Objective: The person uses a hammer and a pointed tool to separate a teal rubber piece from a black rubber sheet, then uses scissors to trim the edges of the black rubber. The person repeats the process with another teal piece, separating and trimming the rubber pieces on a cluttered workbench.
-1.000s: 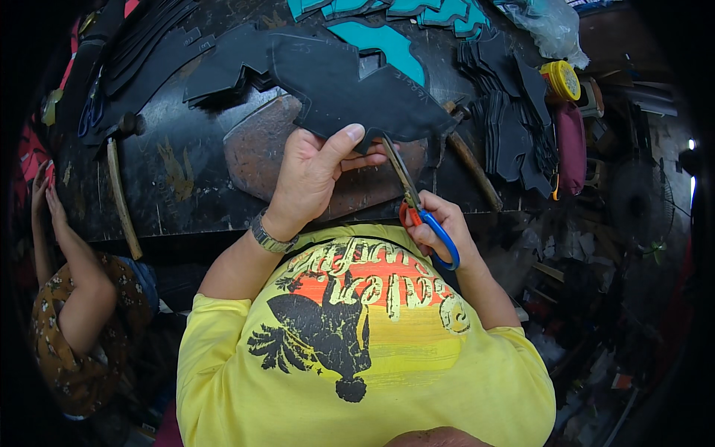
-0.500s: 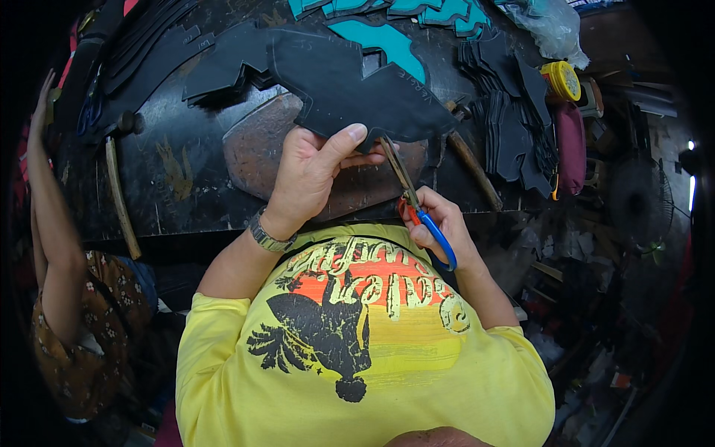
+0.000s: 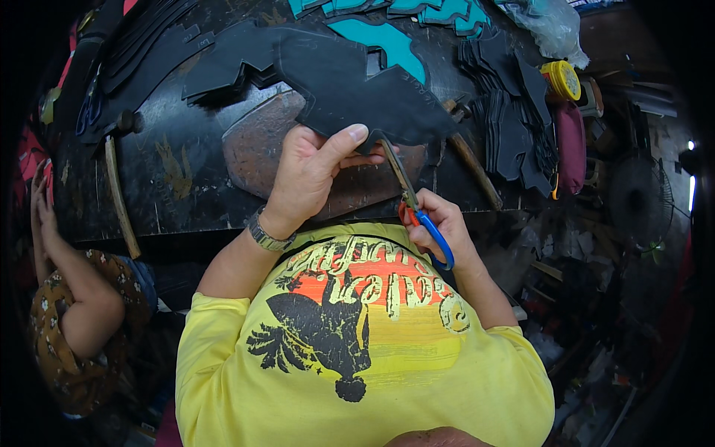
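Note:
My left hand [image 3: 316,164] pinches the lower edge of a black leather-like cut piece [image 3: 350,86], thumb on top and fingers beneath. The piece is held up over a brown, worn slab [image 3: 261,149] on the table. In my right hand [image 3: 441,227] is a pair of scissors [image 3: 406,182] with blue and red handles. Their blades point up and away from me, and the tips meet the notch in the piece's near edge, just right of my left thumb. How far the blades are apart is hard to see.
Stacked black pieces [image 3: 514,119] lie at the right, teal pieces [image 3: 387,45] at the back. Two hammers, one with a pale handle [image 3: 119,197] and one with a brown handle [image 3: 477,171], rest on the dark table. At the left, a co-worker's arm [image 3: 82,298] is close to the table.
The black piece has shifted and tilted slightly in my left hand; the scissors stay at its edge. The co-worker's arms at the left have lowered toward their body.

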### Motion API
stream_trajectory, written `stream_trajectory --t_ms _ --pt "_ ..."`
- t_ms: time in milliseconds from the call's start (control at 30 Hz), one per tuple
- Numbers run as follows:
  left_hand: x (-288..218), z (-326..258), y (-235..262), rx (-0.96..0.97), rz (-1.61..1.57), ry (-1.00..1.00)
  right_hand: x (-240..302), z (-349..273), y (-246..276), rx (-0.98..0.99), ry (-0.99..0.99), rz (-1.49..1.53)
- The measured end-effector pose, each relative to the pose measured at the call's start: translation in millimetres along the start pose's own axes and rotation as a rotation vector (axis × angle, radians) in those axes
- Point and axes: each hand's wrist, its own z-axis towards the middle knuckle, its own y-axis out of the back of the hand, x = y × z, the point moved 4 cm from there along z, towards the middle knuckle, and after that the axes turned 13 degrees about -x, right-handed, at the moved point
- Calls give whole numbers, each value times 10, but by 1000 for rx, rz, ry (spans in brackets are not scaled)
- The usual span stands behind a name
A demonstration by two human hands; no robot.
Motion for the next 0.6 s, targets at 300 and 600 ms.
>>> stream_trajectory --t_ms 300,600 --pt "-41 -2 0 25 94 -44 -19 31 -15 -19 99 -47" --pt "-15 -7 16 37 46 7 1 5 -13 19 23 -4"
